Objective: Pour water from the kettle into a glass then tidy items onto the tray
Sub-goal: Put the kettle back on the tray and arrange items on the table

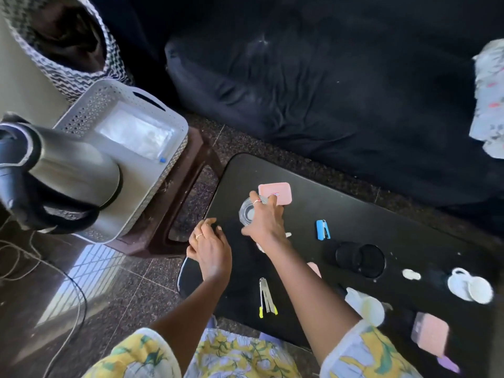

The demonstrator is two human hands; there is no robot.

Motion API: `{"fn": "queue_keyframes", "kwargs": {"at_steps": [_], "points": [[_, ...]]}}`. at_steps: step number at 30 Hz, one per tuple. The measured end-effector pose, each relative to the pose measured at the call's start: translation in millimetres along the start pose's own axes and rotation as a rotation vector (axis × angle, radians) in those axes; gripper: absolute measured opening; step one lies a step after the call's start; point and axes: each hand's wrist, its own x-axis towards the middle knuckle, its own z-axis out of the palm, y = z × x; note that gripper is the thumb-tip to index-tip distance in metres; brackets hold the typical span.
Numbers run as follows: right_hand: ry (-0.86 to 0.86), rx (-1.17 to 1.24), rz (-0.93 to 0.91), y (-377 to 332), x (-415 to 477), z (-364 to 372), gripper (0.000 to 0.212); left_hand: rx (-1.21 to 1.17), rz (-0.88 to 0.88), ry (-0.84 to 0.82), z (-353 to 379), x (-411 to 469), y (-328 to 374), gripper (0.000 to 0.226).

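Note:
A clear glass [247, 212] stands upright near the far left end of the black table [381, 227]. My right hand [266, 219] is closed around its rim from the right. My left hand [210, 248] hovers at the table's left edge with fingers loosely curled, holding nothing. The steel kettle [73, 173] with a black handle stands at the left, partly in front of the white perforated tray [161, 137], which rests on a brown stool. A pink case [275, 192] lies just behind the glass.
On the table lie a blue stapler [323, 229], a staple remover [266, 297], two black lids [360, 259], white cups [470, 287], a white container [366, 304] and a pink sponge [429, 332]. A dark sofa [313, 91] lies behind. A cable [73, 296] runs across the floor.

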Motion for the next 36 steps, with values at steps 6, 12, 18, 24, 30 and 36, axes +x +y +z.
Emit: {"fn": "queue_keyframes", "kwargs": {"at_steps": [6, 12, 18, 24, 30, 36], "points": [[0.154, 0.103, 0.047, 49, -16, -55, 0.083, 0.021, 0.102, -0.063, 23, -31, 39, 0.024], [0.213, 0.118, 0.187, 142, -18, -101, 0.088, 0.040, 0.244, -0.144, 68, -75, 77, 0.025], [0.212, 0.124, 0.269, 230, -13, -120, 0.084, 0.087, 0.423, -0.278, 116, -113, 111, 0.026], [0.177, 0.162, 0.279, 273, 2, -118, 0.085, 0.203, 0.449, -0.307, 154, -125, 125, 0.027], [0.146, 0.203, 0.259, 285, 13, -104, 0.088, 0.293, 0.456, -0.305, 170, -124, 130, 0.030], [0.111, 0.190, 0.244, 287, 17, -99, 0.091, 0.325, 0.439, -0.293, 178, -127, 132, 0.031]]}}
